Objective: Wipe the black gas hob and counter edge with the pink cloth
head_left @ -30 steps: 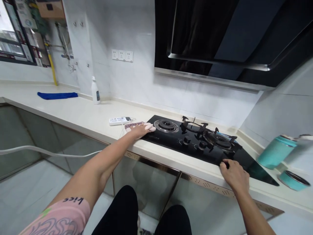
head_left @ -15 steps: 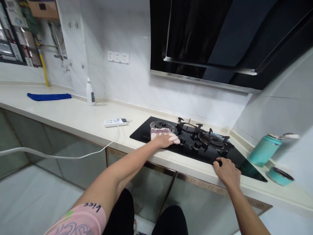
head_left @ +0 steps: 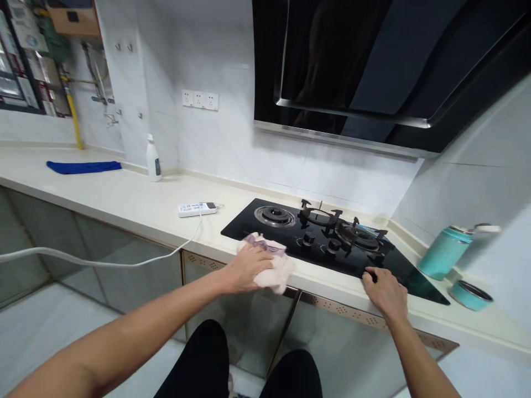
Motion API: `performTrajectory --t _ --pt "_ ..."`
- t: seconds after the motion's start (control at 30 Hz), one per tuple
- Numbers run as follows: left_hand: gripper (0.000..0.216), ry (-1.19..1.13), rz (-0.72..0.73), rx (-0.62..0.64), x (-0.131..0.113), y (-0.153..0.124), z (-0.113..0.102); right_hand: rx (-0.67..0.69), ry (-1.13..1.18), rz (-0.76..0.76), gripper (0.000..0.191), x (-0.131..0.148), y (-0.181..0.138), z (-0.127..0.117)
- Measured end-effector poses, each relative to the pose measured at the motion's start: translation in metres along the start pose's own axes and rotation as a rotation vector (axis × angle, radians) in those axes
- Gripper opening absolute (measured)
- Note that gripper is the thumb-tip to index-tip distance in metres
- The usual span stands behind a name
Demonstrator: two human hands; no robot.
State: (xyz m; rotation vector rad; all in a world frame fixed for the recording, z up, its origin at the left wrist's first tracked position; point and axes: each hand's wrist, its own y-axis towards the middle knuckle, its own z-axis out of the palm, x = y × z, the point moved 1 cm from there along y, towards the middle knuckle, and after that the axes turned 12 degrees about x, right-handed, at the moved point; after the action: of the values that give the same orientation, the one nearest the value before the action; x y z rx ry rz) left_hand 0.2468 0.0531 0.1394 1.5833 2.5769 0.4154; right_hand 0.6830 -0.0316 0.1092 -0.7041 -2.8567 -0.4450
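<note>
My left hand (head_left: 248,266) is closed on a pale pink cloth (head_left: 279,272) with a purple patterned band. The cloth is bunched at the front edge of the counter, partly hanging over it, beside the front left of the black glass gas stove (head_left: 244,221). My right hand (head_left: 385,290) rests at the stove's front edge, fingers loosely curled, thumb apart from them; I see nothing held in it. Between and behind my hands are two black knobs, including the left knob (head_left: 307,239). The left burner (head_left: 274,215) is bare, while black pan supports (head_left: 321,216) stand by the right burner (head_left: 360,237).
A white power strip (head_left: 197,209) with its cable lies left of the stove. Farther left are a white spray bottle (head_left: 153,160) and a blue cloth (head_left: 83,167). At right stand a teal bottle (head_left: 444,253) and a teal cup (head_left: 470,296). A black range hood (head_left: 348,66) overhangs.
My left hand has drawn the cloth from beside the left burner toward me and slightly left, to the counter's front edge. My right hand has stayed in place.
</note>
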Motion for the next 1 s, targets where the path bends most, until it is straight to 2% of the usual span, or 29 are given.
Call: performTrajectory --t 0.13,0.23,0.3,0.33,0.4,0.47,0.57,0.7,0.77,0.9,1.0 --pt "0.042 0.083 -0.184 0.083 0.046 -0.059 -0.024 0.003 -0.011 0.006 0.05 0.002 0.0 0.001" --pt "0.072 0.157 -0.332 0.144 0.076 -0.092 -0.036 -0.008 -0.019 0.008 0.049 0.003 0.0 0.001" --pt "0.09 0.187 -0.416 0.196 0.088 -0.104 -0.037 -0.004 -0.022 0.012 0.049 0.004 0.001 0.001" --pt "0.092 0.182 -0.443 0.201 0.093 -0.107 -0.036 -0.001 -0.024 0.014 0.049 0.004 0.001 0.001" --pt "0.083 0.148 -0.468 0.17 0.097 -0.105 -0.034 0.002 -0.026 0.015 0.049 0.005 0.001 0.001" --pt "0.067 0.094 -0.452 0.122 0.093 -0.098 -0.032 0.005 -0.03 0.017 0.049 0.005 0.001 0.0" --pt "0.052 -0.007 -0.419 0.063 0.074 -0.083 -0.027 0.021 -0.037 0.026 0.05 0.005 0.002 0.0" --pt "0.048 -0.086 -0.409 0.022 0.037 -0.05 -0.023 0.029 -0.034 0.022 0.05 0.004 0.002 0.001" --pt "0.052 -0.105 -0.453 -0.021 0.029 -0.024 -0.028 0.024 -0.029 0.017 0.049 0.005 0.001 0.0" --pt "0.056 -0.111 -0.582 -0.085 0.043 0.042 -0.045 0.015 -0.024 0.017 0.048 0.009 -0.002 -0.003" --pt "0.052 -0.132 -0.612 0.001 0.057 0.081 -0.044 0.008 -0.014 0.018 0.047 0.01 -0.004 -0.005"
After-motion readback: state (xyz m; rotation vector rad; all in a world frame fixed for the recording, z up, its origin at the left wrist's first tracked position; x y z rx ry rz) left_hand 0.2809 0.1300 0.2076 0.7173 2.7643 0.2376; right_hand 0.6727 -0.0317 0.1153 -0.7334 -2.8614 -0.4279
